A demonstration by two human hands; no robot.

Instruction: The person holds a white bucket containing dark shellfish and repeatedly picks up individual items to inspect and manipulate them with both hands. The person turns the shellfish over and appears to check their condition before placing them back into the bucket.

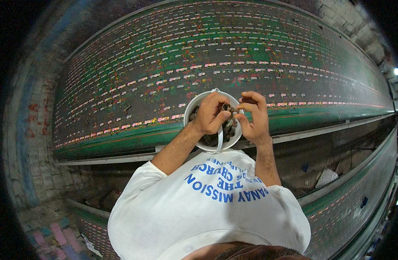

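A white bucket (pixel 191 105) with a handle stands in front of my chest, at the near edge of a long green table. Inside lie many small dark brown pieces (pixel 228 131), too small to name. Above the bucket, my left hand (pixel 211 115) pinches a few short brown pieces (pixel 230 109) between thumb and fingers. My right hand (pixel 254 118) meets it from the right, its thumb and fingertips closed on the same cluster. The fingers partly hide the pieces and the bucket's contents.
The green table (pixel 173 60) stretches far left and right, covered with rows of small printed shapes and scattered coloured spots. A pale rail (pixel 116 159) runs along its near edge. Behind me is another similar table (pixel 337 229), across a dark gap. A rough block wall (pixel 27 130) stands at left.
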